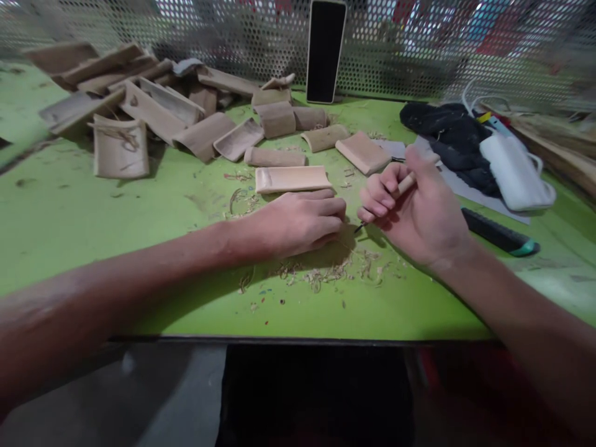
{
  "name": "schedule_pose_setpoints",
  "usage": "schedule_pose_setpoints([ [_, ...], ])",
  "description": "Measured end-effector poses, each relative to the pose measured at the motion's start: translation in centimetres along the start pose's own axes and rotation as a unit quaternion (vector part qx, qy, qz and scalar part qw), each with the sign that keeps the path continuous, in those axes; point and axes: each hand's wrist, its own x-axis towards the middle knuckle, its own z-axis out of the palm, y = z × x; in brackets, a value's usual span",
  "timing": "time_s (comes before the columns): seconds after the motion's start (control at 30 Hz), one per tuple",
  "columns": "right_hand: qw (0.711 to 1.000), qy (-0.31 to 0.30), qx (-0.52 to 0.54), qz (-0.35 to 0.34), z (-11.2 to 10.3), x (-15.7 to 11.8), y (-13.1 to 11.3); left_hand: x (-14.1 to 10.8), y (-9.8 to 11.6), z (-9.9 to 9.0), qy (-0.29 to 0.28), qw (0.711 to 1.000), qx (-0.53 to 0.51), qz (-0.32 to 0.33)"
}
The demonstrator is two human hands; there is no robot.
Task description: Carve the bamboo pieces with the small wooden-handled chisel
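Note:
My left hand (310,220) rests low over the green table, back up, with its fingers curled under. Whatever is beneath those fingers, if anything, is hidden. Just behind it lies a pale, trough-shaped piece of split bamboo (293,179), hollow side up. My right hand (414,208) is turned palm up and closed round a carving tool (404,185) with a slim wooden handle. The tool's thin dark metal tip points down and left, toward the left hand's fingertips. Curly shavings (321,276) are scattered on the table in front of both hands.
A pile of bamboo pieces (153,105) covers the back left. A phone (326,53) stands upright against a perforated metal screen (261,43). On the right lie a utility knife (500,233), black gloves (449,139) and a white charger-like object (514,167). The table's edge (298,339) runs across the front.

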Motion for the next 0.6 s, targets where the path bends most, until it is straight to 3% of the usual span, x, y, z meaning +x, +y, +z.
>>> schedule_pose_setpoints([
  [0.1, 1.000, -0.010, -0.018, -0.014, -0.3, -0.4, -0.6, -0.1, 0.2, 0.2, 0.027, 0.998, -0.039, -0.047],
  [0.2, 0.990, -0.015, -0.133, -0.052, -0.6, -0.9, -0.8, -0.2, 0.3, -0.1, 0.066, 0.979, -0.147, -0.123],
  [0.3, 0.947, -0.035, -0.304, -0.102, -0.7, -1.5, -0.5, -0.4, 0.5, -0.9, 0.076, 0.951, -0.245, -0.175],
  [0.37, 0.922, -0.041, -0.365, -0.124, -0.5, -1.7, -0.2, -0.4, 0.7, -1.2, 0.077, 0.932, -0.301, -0.186],
  [0.6, 0.932, -0.068, -0.349, -0.070, -0.4, -1.8, -0.2, -0.2, 1.2, -1.7, 0.079, 0.891, -0.395, -0.210],
])
